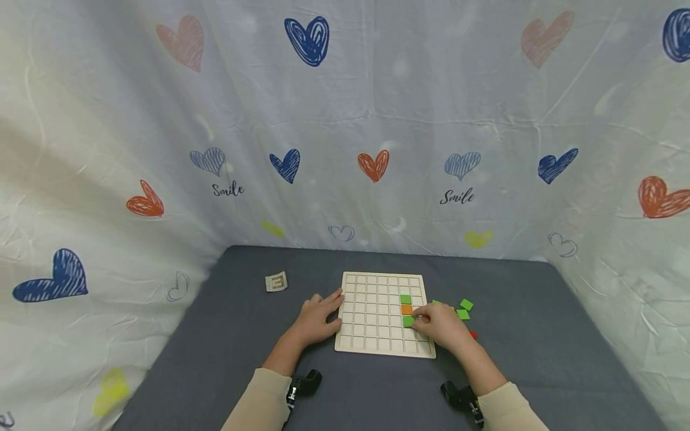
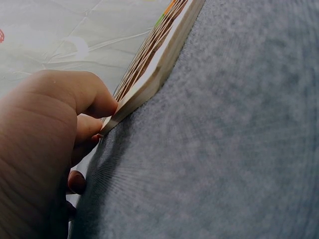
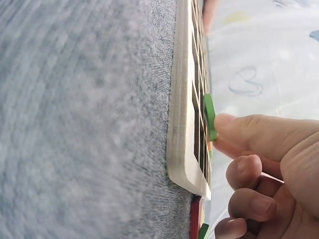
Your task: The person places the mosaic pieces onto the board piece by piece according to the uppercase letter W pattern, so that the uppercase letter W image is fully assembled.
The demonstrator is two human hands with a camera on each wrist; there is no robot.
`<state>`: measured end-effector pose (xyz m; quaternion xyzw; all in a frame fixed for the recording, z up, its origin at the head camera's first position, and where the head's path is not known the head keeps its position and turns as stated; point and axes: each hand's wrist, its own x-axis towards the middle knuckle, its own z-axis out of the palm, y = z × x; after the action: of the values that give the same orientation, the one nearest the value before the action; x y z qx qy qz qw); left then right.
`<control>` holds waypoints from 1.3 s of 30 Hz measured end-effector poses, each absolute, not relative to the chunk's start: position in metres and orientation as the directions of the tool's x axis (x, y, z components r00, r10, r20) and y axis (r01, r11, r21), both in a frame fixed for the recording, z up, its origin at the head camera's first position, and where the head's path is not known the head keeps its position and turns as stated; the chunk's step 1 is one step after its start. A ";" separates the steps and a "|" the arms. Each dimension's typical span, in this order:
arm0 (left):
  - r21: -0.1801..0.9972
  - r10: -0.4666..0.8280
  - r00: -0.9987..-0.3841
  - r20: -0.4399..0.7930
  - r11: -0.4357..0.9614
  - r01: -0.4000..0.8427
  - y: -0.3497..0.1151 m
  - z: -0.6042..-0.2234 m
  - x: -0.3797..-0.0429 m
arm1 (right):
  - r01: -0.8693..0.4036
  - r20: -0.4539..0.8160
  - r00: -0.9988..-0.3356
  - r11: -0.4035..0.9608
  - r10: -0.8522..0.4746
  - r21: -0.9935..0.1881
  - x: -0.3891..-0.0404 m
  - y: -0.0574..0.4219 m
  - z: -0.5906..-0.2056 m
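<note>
A pale wooden grid board [image 1: 372,342] lies flat on the table. Spread along its left edge, my left hand [image 1: 315,320] steadies the board, its thumb and fingertips touching the rim. At the board's right side, my right hand [image 1: 444,326] pinches a green square tile [image 3: 210,117] by its edge with thumb and forefinger, the tile tilted over the grid. Its other fingers curl loosely below in the right wrist view. From above, this tile shows just below an orange tile [image 1: 406,309], which has another green tile [image 1: 405,299] directly above it in the same column.
Loose green tiles [image 1: 466,304] and a red tile [image 1: 473,334] lie right of the board, partly hidden by my right hand. A small printed card [image 1: 276,281] rests at the back left. A white curtain with hearts [image 1: 373,166] hangs behind the grey table [image 1: 377,395].
</note>
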<state>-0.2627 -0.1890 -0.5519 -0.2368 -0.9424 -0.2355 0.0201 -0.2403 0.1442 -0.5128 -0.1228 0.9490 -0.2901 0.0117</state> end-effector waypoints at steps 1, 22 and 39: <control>0.433 0.436 -0.887 0.151 0.778 0.455 -0.189 -0.552 -0.263 | -0.225 0.047 -0.970 0.802 -0.239 -0.554 -0.240 0.144 -0.513; 0.440 0.425 -0.897 0.123 0.786 0.433 -0.188 -0.551 -0.262 | -0.171 0.011 -0.980 0.820 -0.197 -0.546 -0.243 0.140 -0.518; 0.430 0.428 -0.894 0.132 0.788 0.441 -0.188 -0.550 -0.263 | -0.216 0.019 -0.971 0.839 -0.239 -0.500 -0.245 0.134 -0.518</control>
<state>-0.2629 -0.1876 -0.5498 -0.2298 -0.9454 -0.2307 0.0138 -0.2445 0.1342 -0.5177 -0.1188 0.9586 -0.2578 0.0222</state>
